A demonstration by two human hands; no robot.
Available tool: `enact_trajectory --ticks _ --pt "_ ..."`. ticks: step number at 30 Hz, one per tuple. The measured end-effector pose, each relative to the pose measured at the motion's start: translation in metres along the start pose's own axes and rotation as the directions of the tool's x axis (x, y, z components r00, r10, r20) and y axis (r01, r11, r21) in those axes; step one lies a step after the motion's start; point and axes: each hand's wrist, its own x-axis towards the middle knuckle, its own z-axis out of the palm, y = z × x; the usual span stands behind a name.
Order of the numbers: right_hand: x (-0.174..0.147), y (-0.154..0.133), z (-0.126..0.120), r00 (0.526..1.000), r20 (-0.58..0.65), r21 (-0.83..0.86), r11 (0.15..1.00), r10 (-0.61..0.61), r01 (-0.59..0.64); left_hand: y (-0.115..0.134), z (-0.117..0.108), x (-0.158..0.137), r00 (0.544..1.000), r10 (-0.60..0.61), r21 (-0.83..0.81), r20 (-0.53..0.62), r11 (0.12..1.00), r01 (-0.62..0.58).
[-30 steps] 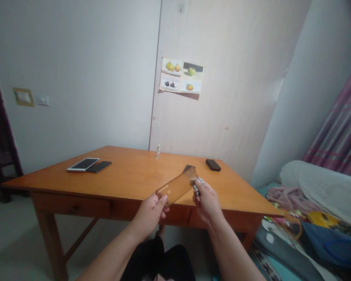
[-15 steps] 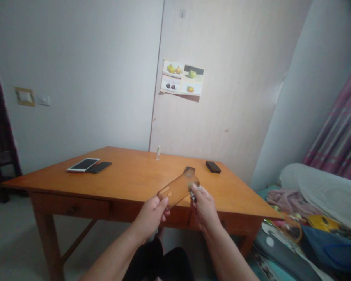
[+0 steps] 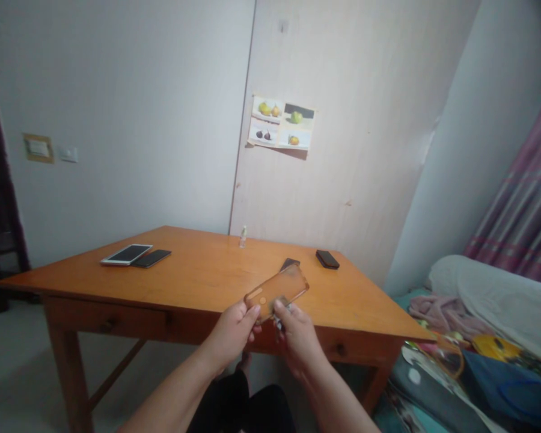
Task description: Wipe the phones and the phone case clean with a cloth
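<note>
A clear phone case (image 3: 286, 282) is held tilted over the table's front edge, its camera cut-outs toward the lower left. My left hand (image 3: 237, 328) pinches it at that lower-left end, thumb on the upper face. Closed at the case's lower right edge, my right hand (image 3: 297, 334) has its thumb on the face. A crumpled, pale bluish cloth (image 3: 278, 325) shows in small part between its fingers; most of it is hidden. Through the case, a greyish patch appears by the right thumb. Just beyond the case, a dark phone (image 3: 290, 263) lies partly covered by it.
On the wooden table (image 3: 207, 270) are a white tablet (image 3: 127, 254), a black phone (image 3: 152, 258), a small clear bottle (image 3: 243, 236) and a dark wallet-like item (image 3: 327, 259). Bedding and bags (image 3: 505, 373) crowd the right side. A wall stands behind the table.
My right hand has slid left and down along the case, from its far right end toward its middle. The left hand keeps its hold on the case.
</note>
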Motion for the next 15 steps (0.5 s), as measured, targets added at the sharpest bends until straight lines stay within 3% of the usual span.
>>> enact_trajectory --ticks 3,6,9,15 --pt "-0.002 -0.001 0.001 1.0 0.022 -0.004 1.0 -0.011 0.011 0.001 -0.002 0.0 1.0 -0.016 0.015 0.021 1.0 0.015" --pt "0.012 -0.022 -0.015 0.991 -0.104 -0.007 0.997 -0.079 0.079 0.006 -0.007 -0.002 0.999 -0.035 0.015 0.016 0.999 0.035" --pt "0.02 -0.03 -0.024 0.982 -0.152 0.002 0.994 -0.112 0.113 0.009 -0.006 -0.003 0.999 -0.048 -0.006 0.005 0.999 0.048" --pt "-0.001 -0.001 -0.004 1.0 -0.028 -0.027 1.0 0.002 -0.003 0.002 -0.001 0.0 0.995 -0.089 -0.007 0.045 0.996 0.089"
